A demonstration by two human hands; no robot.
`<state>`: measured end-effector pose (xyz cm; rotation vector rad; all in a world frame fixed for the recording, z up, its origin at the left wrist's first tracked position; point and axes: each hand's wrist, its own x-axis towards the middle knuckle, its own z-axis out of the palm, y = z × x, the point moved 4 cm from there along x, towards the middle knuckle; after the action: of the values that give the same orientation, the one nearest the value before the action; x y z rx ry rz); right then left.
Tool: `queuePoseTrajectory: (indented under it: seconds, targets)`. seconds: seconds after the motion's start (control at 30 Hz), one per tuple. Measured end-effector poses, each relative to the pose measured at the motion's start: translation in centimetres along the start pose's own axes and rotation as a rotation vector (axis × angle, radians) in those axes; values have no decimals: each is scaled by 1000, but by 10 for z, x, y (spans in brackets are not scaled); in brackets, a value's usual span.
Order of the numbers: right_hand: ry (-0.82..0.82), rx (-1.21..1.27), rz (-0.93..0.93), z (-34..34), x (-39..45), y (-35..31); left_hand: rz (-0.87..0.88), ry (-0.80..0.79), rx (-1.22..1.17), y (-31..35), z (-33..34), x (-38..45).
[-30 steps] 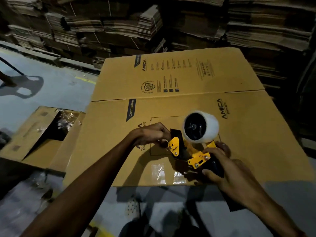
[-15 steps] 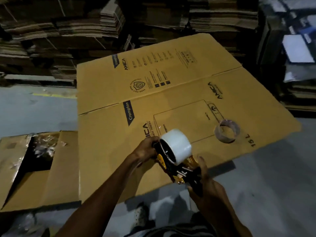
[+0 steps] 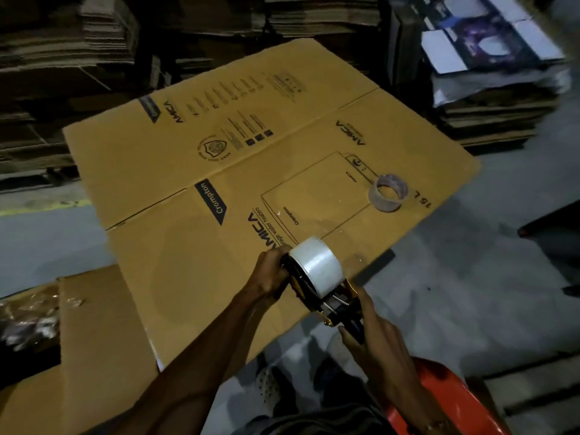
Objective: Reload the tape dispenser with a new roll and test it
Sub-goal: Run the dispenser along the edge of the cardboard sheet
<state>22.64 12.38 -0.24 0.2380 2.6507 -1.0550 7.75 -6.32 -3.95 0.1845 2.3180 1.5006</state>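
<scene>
A yellow and black tape dispenser [image 3: 326,301] hovers over the near edge of a flattened brown carton [image 3: 238,189]. A full roll of clear tape [image 3: 317,265] sits on its spindle. My right hand [image 3: 373,337] grips the dispenser's dark handle from below. My left hand [image 3: 271,271] holds the front end of the dispenser, beside the roll; its fingertips are hidden behind the tool. An empty tape core [image 3: 387,193] lies on the carton to the far right.
An open cardboard box [image 3: 78,340] with crumpled plastic inside stands at the left. Stacks of flattened cartons [image 3: 62,58] line the back, and printed sheets [image 3: 489,36] are piled at the upper right. A red seat [image 3: 445,400] is under me.
The view has swung to the right and the empty core has come into sight. The dispenser has turned so the roll's side faces up, with both hands staying on it.
</scene>
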Motion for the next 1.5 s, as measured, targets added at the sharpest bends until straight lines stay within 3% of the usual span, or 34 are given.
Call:
queuePoseTrajectory:
  seconds: [0.3, 0.5, 0.63, 0.8, 0.93, 1.23, 1.5]
  targets:
    - [24, -32, -46, 6, -1, 8, 141, 14, 79, -19, 7, 0]
    - [15, -84, -14, 6, -2, 10, 228, 57, 336, -21, 13, -5]
    - [17, -79, 5, 8, -3, 13, 214, 133, 718, -20, -4, 6]
    - [-4, -68, 84, 12, -4, 22, 191, -49, 861, -38, -6, 25]
    - [7, -33, 89, 14, -5, 26, 188, -134, 939, -48, 11, 33]
    - [40, -21, 134, 17, -5, 27, 323, -52, 1039, -42, 17, 16]
    - [0, -98, 130, 15, -3, 24, 276, -9, 1050, -42, 14, 20]
